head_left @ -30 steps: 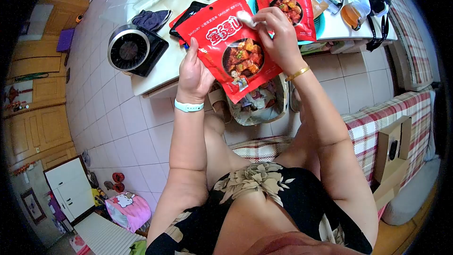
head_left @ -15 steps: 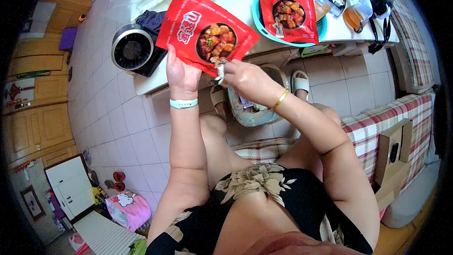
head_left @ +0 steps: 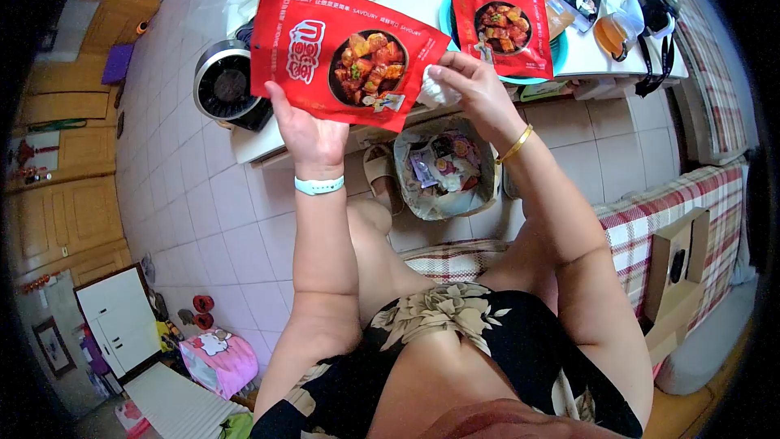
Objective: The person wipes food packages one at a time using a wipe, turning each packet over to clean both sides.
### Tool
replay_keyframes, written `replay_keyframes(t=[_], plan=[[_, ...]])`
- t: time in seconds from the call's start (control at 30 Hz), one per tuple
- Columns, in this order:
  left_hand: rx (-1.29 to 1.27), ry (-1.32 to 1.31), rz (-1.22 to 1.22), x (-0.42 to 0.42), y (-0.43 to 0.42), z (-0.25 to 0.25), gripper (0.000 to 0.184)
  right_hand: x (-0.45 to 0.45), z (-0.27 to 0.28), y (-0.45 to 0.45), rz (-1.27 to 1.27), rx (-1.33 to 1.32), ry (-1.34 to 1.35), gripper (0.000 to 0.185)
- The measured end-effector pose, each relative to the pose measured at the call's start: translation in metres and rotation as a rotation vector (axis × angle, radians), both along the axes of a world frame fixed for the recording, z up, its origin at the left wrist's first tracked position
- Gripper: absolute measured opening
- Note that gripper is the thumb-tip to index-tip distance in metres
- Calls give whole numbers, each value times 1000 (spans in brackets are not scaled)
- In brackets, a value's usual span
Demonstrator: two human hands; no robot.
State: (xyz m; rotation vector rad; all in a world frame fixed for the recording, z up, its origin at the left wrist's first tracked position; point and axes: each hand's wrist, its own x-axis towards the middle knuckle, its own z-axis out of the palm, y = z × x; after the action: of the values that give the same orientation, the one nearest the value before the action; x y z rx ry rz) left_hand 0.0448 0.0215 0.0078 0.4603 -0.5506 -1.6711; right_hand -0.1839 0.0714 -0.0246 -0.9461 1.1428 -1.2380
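Note:
A red food pouch [head_left: 349,53], printed with a bowl of meat cubes, is held up face-on at a slight tilt over the table edge. My left hand [head_left: 315,140] grips its lower left part, the thumb in front and the other fingers hidden behind. My right hand [head_left: 481,96] is closed on a crumpled white tissue [head_left: 439,89], pressed against the pouch's right edge. Whether those fingers also grip the pouch I cannot tell. To the right, a second red pouch [head_left: 502,16] with the same print rests in a turquoise basin [head_left: 536,77].
Below the pouch stands a lined bin [head_left: 445,210] holding wrappers. On the table [head_left: 268,145] are a round black-and-silver appliance [head_left: 223,80] at the left and a jug of amber liquid [head_left: 615,35] at the right. An opened cardboard box [head_left: 678,268] lies on the checked seat.
My right hand with the tissue has moved up and right, from the pouch's lower edge to its right edge. The pouch has turned more level, and the bin is more exposed.

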Motion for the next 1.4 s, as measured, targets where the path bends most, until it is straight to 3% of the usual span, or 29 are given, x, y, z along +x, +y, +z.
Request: replay_keyframes(t=[0.07,0.1,0.13,0.2,0.23,0.3,0.37,0.43,0.53,0.6,0.67,0.73,0.8,0.87,1.0,1.2,1.33,1.4], plan=[[-200,-12,-85,-3,9,7,88,-1,1,-2,-30,69,-408,22],[-187,-100,-118,-10,14,9,106,-2,4,-2,-46,55,-502,22],[-186,-99,-119,-10,16,3,106,-4,3,-2,-46,55,-502,22],[-320,-203,-393,-6,19,-20,83,-9,3,-1,-19,84,-679,23],[-322,-203,-395,-8,21,-27,83,-10,3,-1,-21,81,-680,23],[-297,-447,-346,-17,25,-31,65,-13,3,-2,7,62,-689,23],[-177,-366,-359,-28,27,-23,57,-19,3,-2,22,55,-693,23],[30,-196,-357,-30,25,-19,44,-32,7,-4,-84,105,-399,23],[58,-179,-344,-26,19,-21,49,-37,23,1,-331,-112,-332,24],[72,-154,-347,-28,18,-20,49,-38,24,0,-337,-225,-389,23],[92,-106,-376,-34,21,-18,47,-27,34,3,-367,-412,-216,24],[89,-64,-424,-42,24,-18,50,-20,30,3,-286,-483,110,26],[120,76,-487,-47,28,-16,53,-19,24,-1,-327,-684,628,28],[107,20,-464,-45,27,-16,55,-16,22,-3,-356,-808,916,33],[89,25,-424,-38,23,-13,56,14,11,8,-288,-727,850,51],[79,-56,-216,-27,14,-13,53,30,7,19,-340,-820,967,52],[118,82,-174,-22,5,-23,51,49,6,27,-239,-864,1003,50],[130,33,-129,-20,3,-23,53,61,5,34,-135,-910,932,51]])
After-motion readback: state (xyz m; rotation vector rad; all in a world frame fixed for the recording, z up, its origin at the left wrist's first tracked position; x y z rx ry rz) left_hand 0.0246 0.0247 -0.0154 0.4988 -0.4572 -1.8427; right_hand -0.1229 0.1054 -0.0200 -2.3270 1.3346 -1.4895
